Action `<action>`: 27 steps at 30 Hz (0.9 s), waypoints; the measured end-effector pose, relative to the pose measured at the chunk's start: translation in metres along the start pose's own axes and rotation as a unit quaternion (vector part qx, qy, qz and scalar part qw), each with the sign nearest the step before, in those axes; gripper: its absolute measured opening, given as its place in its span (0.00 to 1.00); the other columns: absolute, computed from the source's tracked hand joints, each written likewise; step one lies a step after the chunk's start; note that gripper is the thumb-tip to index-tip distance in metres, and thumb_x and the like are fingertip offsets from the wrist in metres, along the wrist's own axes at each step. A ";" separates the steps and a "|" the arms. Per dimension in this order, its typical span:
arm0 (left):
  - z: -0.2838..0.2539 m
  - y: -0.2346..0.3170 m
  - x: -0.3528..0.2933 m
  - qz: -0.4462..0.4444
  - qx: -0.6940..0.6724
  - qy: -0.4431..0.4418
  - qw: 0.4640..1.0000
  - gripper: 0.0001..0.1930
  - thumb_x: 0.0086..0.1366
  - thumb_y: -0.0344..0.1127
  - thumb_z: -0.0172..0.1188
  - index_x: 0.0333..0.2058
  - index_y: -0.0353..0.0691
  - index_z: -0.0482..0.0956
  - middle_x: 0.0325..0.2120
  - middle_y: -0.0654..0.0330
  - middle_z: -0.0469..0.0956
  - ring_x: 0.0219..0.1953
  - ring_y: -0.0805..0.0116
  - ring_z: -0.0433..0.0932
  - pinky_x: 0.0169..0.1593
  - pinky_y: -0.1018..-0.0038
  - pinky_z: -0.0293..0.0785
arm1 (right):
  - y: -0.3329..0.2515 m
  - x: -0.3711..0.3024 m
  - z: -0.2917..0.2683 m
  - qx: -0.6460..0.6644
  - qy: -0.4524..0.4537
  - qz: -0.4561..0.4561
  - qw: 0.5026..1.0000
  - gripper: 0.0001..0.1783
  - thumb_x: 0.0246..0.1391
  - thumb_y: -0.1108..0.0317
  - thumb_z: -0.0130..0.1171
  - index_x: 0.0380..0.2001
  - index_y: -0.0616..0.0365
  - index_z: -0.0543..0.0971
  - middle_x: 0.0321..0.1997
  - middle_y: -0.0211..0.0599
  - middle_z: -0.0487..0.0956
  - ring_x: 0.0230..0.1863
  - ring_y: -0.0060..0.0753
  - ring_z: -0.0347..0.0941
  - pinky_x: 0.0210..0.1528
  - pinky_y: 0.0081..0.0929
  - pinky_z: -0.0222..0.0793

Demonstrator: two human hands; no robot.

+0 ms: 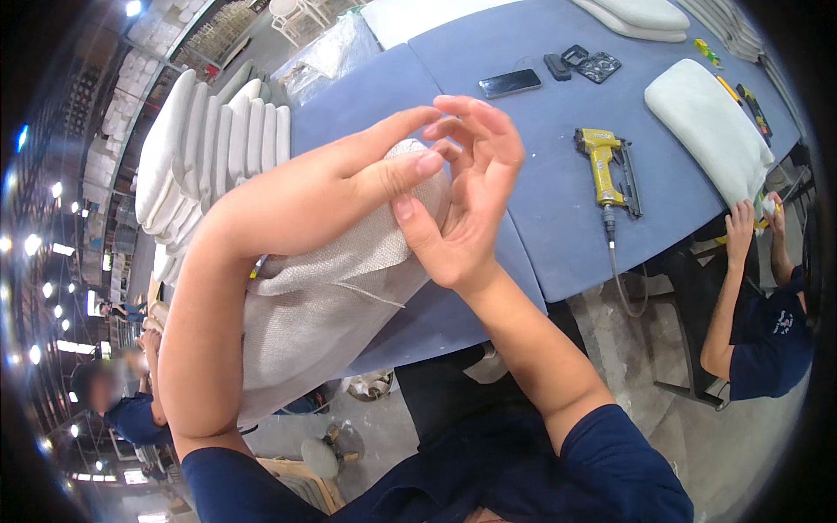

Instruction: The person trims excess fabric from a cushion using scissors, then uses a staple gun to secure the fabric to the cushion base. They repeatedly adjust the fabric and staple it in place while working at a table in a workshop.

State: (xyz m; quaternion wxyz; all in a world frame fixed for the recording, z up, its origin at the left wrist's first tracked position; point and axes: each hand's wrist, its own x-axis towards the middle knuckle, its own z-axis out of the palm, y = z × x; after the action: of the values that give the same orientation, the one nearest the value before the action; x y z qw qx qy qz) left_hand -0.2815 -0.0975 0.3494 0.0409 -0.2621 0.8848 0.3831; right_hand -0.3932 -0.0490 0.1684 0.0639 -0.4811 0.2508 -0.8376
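A cushion in beige woven fabric (pixel 349 270) lies slanted before me, its lower end hanging past the table edge. A loose thread sticks out from a fold in the cloth. My left hand (pixel 323 187) lies across the cushion's far end, thumb pressed on the cloth and fingers reaching over the edge. At that same end my right hand (pixel 466 209) cups the corner, palm turned left, fingers curved and thumb against the fabric. The two thumbs are close together. The left fingertips are partly hidden behind the right hand.
The blue-topped table (pixel 558 218) holds a yellow staple gun (pixel 608 170) with an air hose, a phone (pixel 510 84) and small dark items (pixel 593 66). Stacked cushions (pixel 231 135) stand left. At right, a co-worker (pixel 767 322) handles a pale cushion (pixel 706 126). Another person (pixel 135 410) is at left.
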 end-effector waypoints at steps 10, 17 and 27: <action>-0.018 -0.025 0.003 0.003 0.105 0.030 0.994 0.29 0.85 0.52 0.52 0.71 0.35 0.72 0.58 0.51 0.82 0.61 0.63 0.79 0.67 0.69 0.71 | -0.043 -0.016 -0.006 -0.181 -0.011 0.067 0.981 0.19 0.52 0.66 0.77 0.45 0.60 0.82 0.45 0.42 0.82 0.44 0.37 0.77 0.42 0.30 0.71; -0.019 -0.021 -0.002 -0.004 0.099 0.018 0.995 0.27 0.86 0.51 0.50 0.70 0.36 0.74 0.53 0.51 0.85 0.56 0.64 0.80 0.65 0.68 0.72 | -0.080 0.009 0.009 -0.229 -0.102 0.226 0.941 0.23 0.49 0.53 0.86 0.27 0.56 0.81 0.23 0.28 0.79 0.22 0.25 0.72 0.26 0.24 0.67; -0.017 -0.013 -0.013 0.006 0.121 0.004 0.993 0.29 0.85 0.53 0.51 0.69 0.34 0.75 0.53 0.48 0.85 0.55 0.60 0.82 0.62 0.67 0.75 | -0.094 0.007 0.022 -0.059 -0.077 0.385 0.918 0.22 0.65 0.59 0.76 0.22 0.58 0.78 0.15 0.23 0.76 0.18 0.10 0.67 0.23 0.20 0.60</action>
State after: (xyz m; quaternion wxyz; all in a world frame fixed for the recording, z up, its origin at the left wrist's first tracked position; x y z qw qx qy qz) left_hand -0.2616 -0.1109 0.3565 0.0665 -0.2519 0.9261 0.2728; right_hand -0.3656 0.0217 0.2286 0.3716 -0.4130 0.4602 -0.6925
